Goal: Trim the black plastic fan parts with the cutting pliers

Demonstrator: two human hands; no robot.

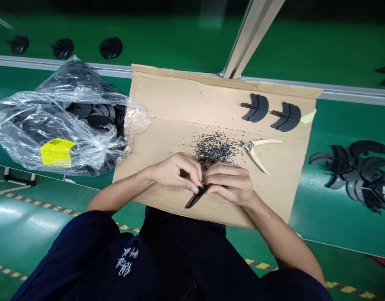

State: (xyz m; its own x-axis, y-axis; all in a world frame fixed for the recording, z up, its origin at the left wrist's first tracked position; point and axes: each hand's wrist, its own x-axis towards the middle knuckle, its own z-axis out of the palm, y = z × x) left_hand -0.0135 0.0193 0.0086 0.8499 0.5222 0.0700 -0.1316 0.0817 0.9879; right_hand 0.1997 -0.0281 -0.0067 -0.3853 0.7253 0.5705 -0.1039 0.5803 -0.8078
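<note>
"Black is the small stack (194,200) between the two hands, above the near part of the cardboard (161,104). Are both hands on it?"

"Yes. The left hand (176,170) pinches it between thumb and finger, and the right hand (231,182) has its fingers closed on it from the other side. They hide part of it."

"What lies just beyond them?"

"Small dark scraps (214,148), scattered, thickest near the middle of the sheet. Cutters (249,146) with pale handles lie just to the right, handles spread apart."

"And farther off?"

"Two curved black bundles (258,108), side by side near the far right corner, by a strip of pale tape (308,117)."

"What flanks the sheet?"

"On the left, a clear plastic bag (29,121) with a yellow label (57,151), holding dark pieces (100,121); its edge overlaps the cardboard. On the right, a heap of black parts (355,167) on the green surface (330,121)."
</note>
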